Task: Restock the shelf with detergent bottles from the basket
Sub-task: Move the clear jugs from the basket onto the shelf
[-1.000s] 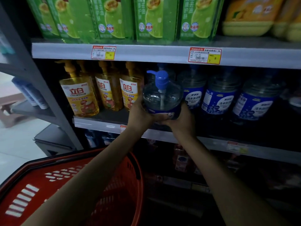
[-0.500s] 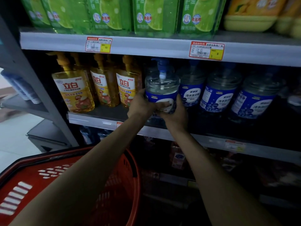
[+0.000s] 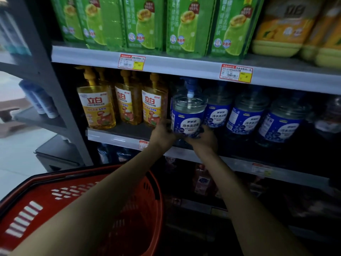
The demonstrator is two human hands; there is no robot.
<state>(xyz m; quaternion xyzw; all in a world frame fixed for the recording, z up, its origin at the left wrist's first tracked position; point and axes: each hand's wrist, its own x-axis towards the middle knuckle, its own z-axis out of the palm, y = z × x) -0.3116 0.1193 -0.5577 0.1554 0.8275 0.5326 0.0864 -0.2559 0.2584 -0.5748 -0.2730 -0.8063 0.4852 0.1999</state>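
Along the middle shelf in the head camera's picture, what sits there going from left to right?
The first yellow bottle → second yellow bottle → third yellow bottle → held blue-labelled bottle, gripped by the left hand and right hand → second blue-labelled bottle → third blue-labelled bottle → fourth blue-labelled bottle.

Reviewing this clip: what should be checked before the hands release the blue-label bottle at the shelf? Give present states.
1. Grip: left hand and right hand hold the blue-label bottle low down: ok.
2. Bottle upright, label facing out: ok.
3. Base seated on the shelf: cannot tell, hands hide it.
4. Slot between yellow bottle and blue row: ok.
5. More stock in the red basket: cannot tell.
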